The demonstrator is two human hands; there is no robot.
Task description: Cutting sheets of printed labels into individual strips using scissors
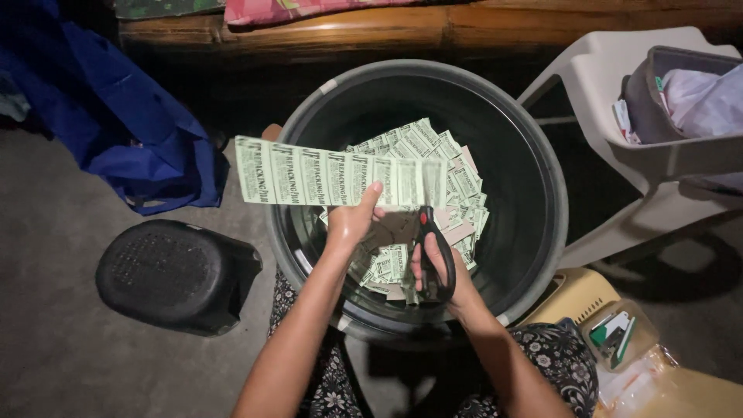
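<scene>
Left hand (352, 220) raised, grip pinched on pale green printed strip (329, 180) held flat over dark round tub (542, 232). Right hand (437, 267) grip clamped on black scissors (429, 240), blades up at strip's right end.

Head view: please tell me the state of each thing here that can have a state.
Paper strip: uncut at its left, held flat over the tub by the left hand.
Scissors: in the right hand, blades at the strip.
Tub: open, partly filled with cut labels.
Black stool: upright.
Grey basket: full of cloth.
</scene>
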